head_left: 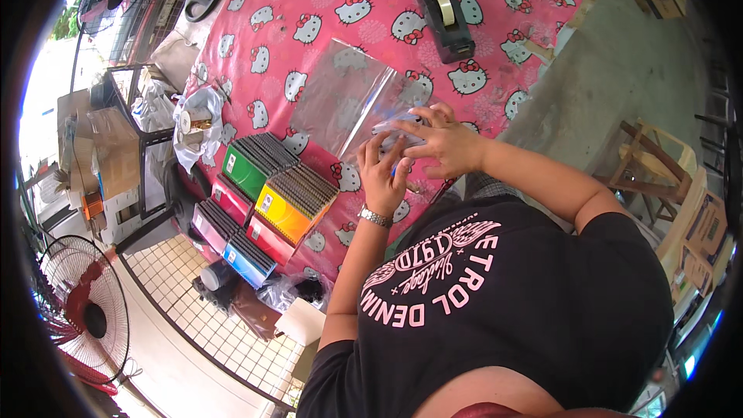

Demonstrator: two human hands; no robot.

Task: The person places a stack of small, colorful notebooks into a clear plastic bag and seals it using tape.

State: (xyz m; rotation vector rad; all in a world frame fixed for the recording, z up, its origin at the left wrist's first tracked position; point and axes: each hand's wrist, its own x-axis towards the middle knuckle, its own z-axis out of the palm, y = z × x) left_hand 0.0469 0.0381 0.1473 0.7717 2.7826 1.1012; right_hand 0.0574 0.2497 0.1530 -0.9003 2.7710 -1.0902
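A clear plastic sheet or bag [329,97] lies on the pink table, with a shiny crease along its near side. Its crumpled near end [387,125] runs under my fingers. My left hand [381,174], with a metal watch on its wrist, has bent fingers against the plastic and the thumb raised beside them. From the right, my right hand [449,145] reaches over the same crumpled part, fingers curled down and meeting the left fingertips. Small blue and dark bits show between the hands, too hidden to name.
Stacks of spiral-bound notebooks [298,201] in several colours stand left of my hands. A black tape dispenser [443,15] sits farther off on the patterned tablecloth [333,23]. A plastic bag with a spool [195,122] is at the left edge; a fan [81,310] stands beyond.
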